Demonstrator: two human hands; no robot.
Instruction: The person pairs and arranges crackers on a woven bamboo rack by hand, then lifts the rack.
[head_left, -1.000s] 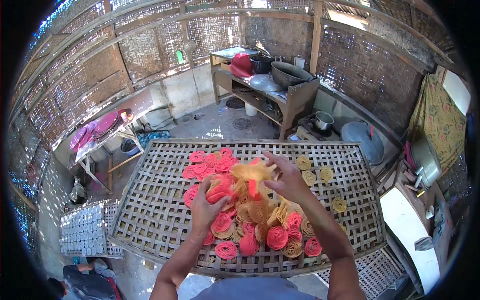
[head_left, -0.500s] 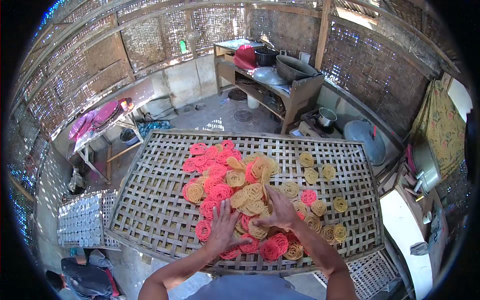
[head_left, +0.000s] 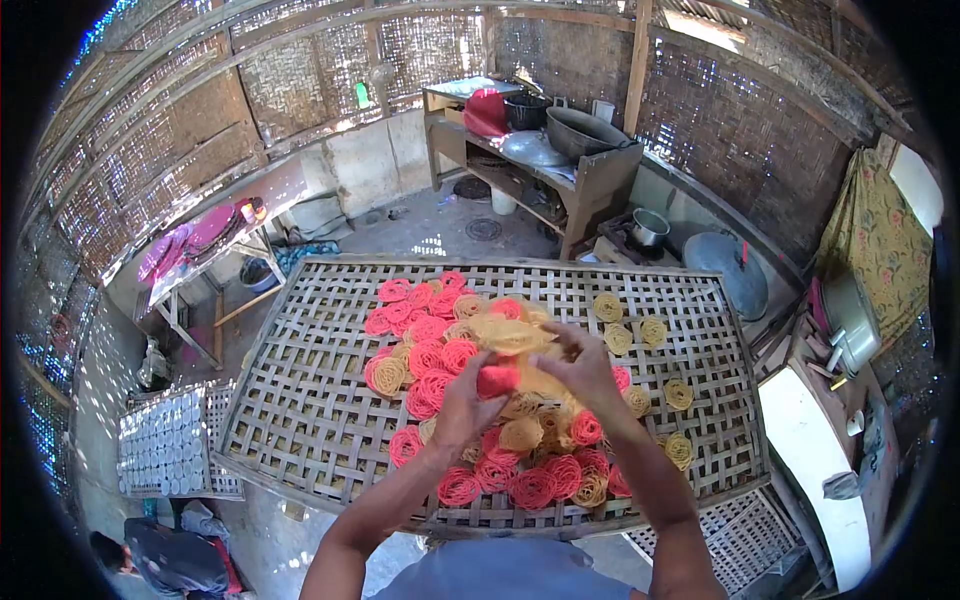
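Observation:
A woven bamboo tray (head_left: 300, 400) lies in front of me, with pink coils (head_left: 532, 487) and yellow coils (head_left: 521, 434) of thin strands heaped on its middle. My left hand (head_left: 468, 405) is closed round a pink coil (head_left: 497, 380) above the heap. Beside it, my right hand (head_left: 580, 368) has its fingers curled round yellow coils, some of them blurred by motion. A few separate yellow coils (head_left: 619, 339) lie flat at the tray's right side.
Behind the tray stands a wooden shelf (head_left: 600, 190) with a large dark pan (head_left: 582, 132). A pot (head_left: 649, 228) sits on a stove at the right. A person (head_left: 175, 556) is low at the bottom left, near a rack of pale discs (head_left: 165, 445).
Both hands were down on the heap half a second ago and have come up from it with coils. Several coils in the middle and right of the heap have shifted.

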